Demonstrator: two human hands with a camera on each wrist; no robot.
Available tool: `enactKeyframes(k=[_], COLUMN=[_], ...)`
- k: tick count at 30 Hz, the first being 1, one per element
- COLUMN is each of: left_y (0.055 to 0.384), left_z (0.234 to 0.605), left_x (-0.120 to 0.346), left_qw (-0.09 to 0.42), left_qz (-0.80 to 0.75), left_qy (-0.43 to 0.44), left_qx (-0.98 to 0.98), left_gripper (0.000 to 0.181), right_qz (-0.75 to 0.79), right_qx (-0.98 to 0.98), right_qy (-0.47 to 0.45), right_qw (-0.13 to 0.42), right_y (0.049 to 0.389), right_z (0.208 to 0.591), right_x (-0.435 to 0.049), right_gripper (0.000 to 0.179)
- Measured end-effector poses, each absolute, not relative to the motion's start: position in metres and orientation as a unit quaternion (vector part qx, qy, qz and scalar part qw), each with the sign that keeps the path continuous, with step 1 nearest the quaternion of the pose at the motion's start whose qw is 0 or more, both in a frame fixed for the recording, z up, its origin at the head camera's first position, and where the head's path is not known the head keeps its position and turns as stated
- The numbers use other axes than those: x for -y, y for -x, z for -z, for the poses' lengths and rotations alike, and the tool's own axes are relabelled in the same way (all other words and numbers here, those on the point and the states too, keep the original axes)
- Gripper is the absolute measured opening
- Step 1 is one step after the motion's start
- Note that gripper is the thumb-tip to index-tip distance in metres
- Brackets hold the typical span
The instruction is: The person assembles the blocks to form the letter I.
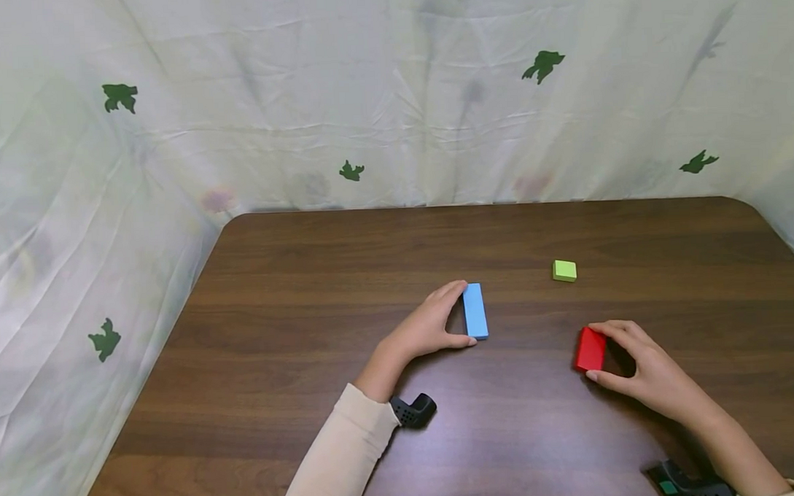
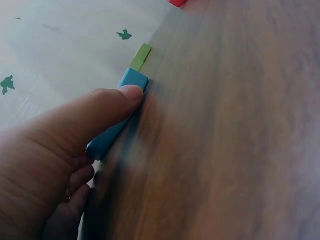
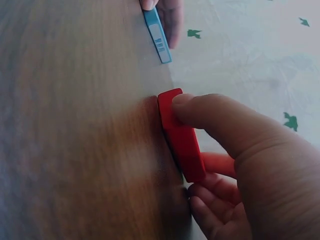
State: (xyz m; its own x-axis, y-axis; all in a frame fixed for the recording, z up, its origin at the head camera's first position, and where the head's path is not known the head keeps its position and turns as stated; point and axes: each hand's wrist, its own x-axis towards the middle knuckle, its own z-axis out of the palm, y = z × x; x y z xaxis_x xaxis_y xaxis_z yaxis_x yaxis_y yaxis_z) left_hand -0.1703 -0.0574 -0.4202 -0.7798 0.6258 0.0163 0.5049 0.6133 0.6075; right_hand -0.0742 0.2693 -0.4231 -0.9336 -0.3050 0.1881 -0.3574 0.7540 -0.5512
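My left hand holds a long blue block by its two ends, thumb at the near end and fingers at the far one. Further right, my right hand grips a shorter red block the same way. Both blocks are low over the brown table. In the left wrist view the thumb presses the end of the blue block. The right wrist view shows the thumb on the red block, with white printing on the side of the blue block beyond.
A small lime-green block lies on the wooden table, beyond the red one. A pale curtain with green bird-shaped patches hangs behind the table and along its left side. Black wrist devices sit on both arms.
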Motion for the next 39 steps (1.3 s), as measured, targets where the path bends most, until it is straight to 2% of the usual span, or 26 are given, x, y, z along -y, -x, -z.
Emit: enactKeyframes(k=[11,23,39], left_y=[0.170,0.172,0.171], left_z=[0.420,0.423,0.423], left_x=[0.061,0.065,0.065], left_qw=[0.115,0.092,0.092], left_qz=[-0.325,-0.333,-0.330], left_qy=[-0.311,-0.312,-0.311], left_qx=[-0.886,-0.885,-0.887], left_gripper=[0.093,0.069,0.068], right_qz=[-0.322,-0.321,-0.329], right_qx=[0.928,0.922,0.906], right_qy=[-0.179,-0.205,-0.257], right_qw=[0.055,0.068,0.072], right_y=[0.076,0.085,0.095], right_z=[0.426,0.418,0.403], right_x=[-0.270,-0.255,-0.226], right_gripper=[0.065,0.068,0.070])
